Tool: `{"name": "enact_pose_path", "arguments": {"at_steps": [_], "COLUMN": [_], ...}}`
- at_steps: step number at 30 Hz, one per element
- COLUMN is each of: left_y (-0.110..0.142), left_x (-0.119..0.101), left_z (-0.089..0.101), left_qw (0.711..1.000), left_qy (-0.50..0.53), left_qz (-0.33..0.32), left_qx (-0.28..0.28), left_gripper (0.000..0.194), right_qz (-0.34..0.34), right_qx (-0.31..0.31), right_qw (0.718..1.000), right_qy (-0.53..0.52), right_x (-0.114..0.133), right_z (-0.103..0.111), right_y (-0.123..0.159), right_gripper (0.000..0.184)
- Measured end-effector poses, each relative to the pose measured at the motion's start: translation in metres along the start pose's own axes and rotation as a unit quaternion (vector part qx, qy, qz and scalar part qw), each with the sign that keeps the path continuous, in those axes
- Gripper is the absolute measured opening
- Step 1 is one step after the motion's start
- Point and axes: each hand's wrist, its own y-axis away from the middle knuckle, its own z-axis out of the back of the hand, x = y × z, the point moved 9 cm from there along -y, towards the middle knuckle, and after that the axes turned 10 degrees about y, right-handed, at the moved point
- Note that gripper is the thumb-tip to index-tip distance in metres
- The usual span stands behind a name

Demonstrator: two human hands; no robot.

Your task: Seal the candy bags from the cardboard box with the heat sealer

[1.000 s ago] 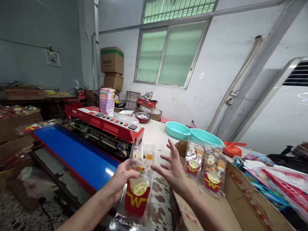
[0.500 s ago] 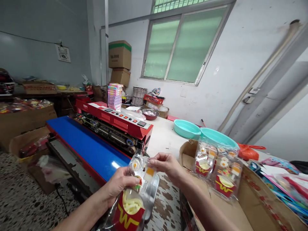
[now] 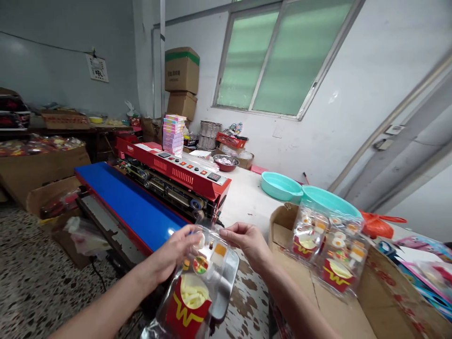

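A clear plastic bag of toy food (image 3: pixel 192 294) hangs between my hands, with a red fries box bearing a yellow zigzag, a small pizza and an egg showing through it. My left hand (image 3: pixel 176 249) grips its upper left edge, fingers lying over the egg. At the upper right corner, my right hand (image 3: pixel 243 238) pinches the film between thumb and fingers. Just beyond stands a red band sealing machine (image 3: pixel 176 172) with a blue conveyor belt (image 3: pixel 130 202). Under the bag shows part of a metal plate (image 3: pixel 229 278).
To the right, an open cardboard box (image 3: pixel 296 292) carries two similar packs (image 3: pixel 337 263) on its flap. Teal basins (image 3: pixel 280 186) and a red plastic bag (image 3: pixel 379 226) sit behind it. Small pink and purple boxes (image 3: pixel 173 136) are stacked behind the machine.
My left hand has moved up the bag from the pizza to the egg near the top edge, uncovering the pizza. My right hand stays at the upper right corner. The view has shifted slightly.
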Motion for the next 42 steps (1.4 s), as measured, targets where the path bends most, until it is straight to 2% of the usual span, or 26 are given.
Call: {"name": "enact_pose_path", "arguments": {"at_steps": [3,5,8,10,12,14,16,18,20,22,26,28,29,30,31,33,34,35,36,38,42], "left_y": [-0.015,-0.022,-0.024,-0.023,-0.023,-0.022,-0.020,-0.019,-0.017,-0.015,-0.013,-0.015,-0.016,-0.018,-0.021,-0.029,-0.032,-0.034,-0.035,-0.036,-0.037], "left_x": [-0.030,-0.051,-0.067,-0.074,-0.079,-0.081,-0.081,-0.082,-0.082,-0.080,-0.073,-0.073,-0.074,-0.076,-0.076,-0.065,-0.054,-0.041,-0.031,-0.021,-0.021], "left_z": [0.004,-0.005,-0.026,-0.030,-0.028,-0.024,-0.021,-0.018,-0.018,-0.019,-0.020,-0.020,-0.019,-0.015,-0.008,0.016,0.027,0.033,0.036,0.037,0.034], "left_qw": [0.997,0.982,0.934,0.904,0.882,0.847,0.791,0.731,0.691,0.674,0.657,0.667,0.688,0.728,0.782,0.898,0.938,0.960,0.971,0.977,0.984], "left_qy": [-0.064,-0.157,-0.304,-0.372,-0.424,-0.490,-0.572,-0.647,-0.691,-0.709,-0.727,-0.717,-0.694,-0.652,-0.590,-0.417,-0.332,-0.266,-0.225,-0.187,-0.135], "left_qz": [-0.053,-0.093,-0.117,-0.114,-0.102,-0.096,-0.108,-0.135,-0.155,-0.164,-0.163,-0.180,-0.194,-0.204,-0.199,-0.130,-0.076,-0.025,0.017,0.057,0.038], "left_qx": [-0.008,0.040,0.148,0.176,0.178,0.183,0.187,0.170,0.145,0.129,0.115,0.096,0.078,0.052,0.020,-0.047,-0.069,-0.081,-0.083,-0.079,-0.111], "left_gripper": [0.057,0.047,0.022,0.022,0.025,0.020,0.018,0.019,0.017,0.015,0.013,0.012,0.012,0.010,0.011,0.028,0.038,0.046,0.049,0.046,0.038], "right_qz": [0.012,0.021,0.066,0.112,0.150,0.166,0.181,0.216,0.250,0.242,0.141,0.108,0.096,0.084,0.070,0.048,0.041,0.038,0.037,0.036,0.041], "right_qx": [0.026,0.039,0.050,0.055,0.064,0.077,0.084,0.085,0.101,0.136,0.177,0.158,0.138,0.114,0.088,0.041,0.025,0.013,0.008,0.005,-0.007], "right_qw": [0.999,0.998,0.994,0.988,0.979,0.972,0.958,0.929,0.900,0.896,0.931,0.959,0.972,0.982,0.990,0.997,0.999,0.999,0.999,0.999,0.999], "right_qy": [0.029,0.043,0.068,0.096,0.121,0.145,0.204,0.287,0.343,0.346,0.286,0.210,0.166,0.124,0.087,0.037,0.022,0.008,-0.002,-0.011,0.007], "right_x": [0.003,0.005,0.016,0.025,0.030,0.030,0.029,0.031,0.032,0.025,0.000,-0.004,-0.005,-0.006,-0.008,-0.012,-0.013,-0.014,-0.015,-0.016,-0.017], "right_z": [-0.009,-0.013,-0.015,-0.016,-0.018,-0.020,-0.022,-0.023,-0.025,-0.027,-0.026,-0.023,-0.020,-0.017,-0.013,-0.007,-0.004,-0.003,-0.002,-0.001,0.001], "right_y": [0.000,0.000,0.002,0.005,0.007,0.007,0.007,0.007,0.008,0.008,0.003,0.000,-0.001,-0.003,-0.004,-0.006,-0.006,-0.006,-0.005,-0.005,-0.006], "right_gripper": [0.040,0.039,0.035,0.032,0.029,0.028,0.029,0.034,0.038,0.041,0.041,0.042,0.042,0.042,0.041,0.040,0.040,0.039,0.039,0.039,0.040]}}
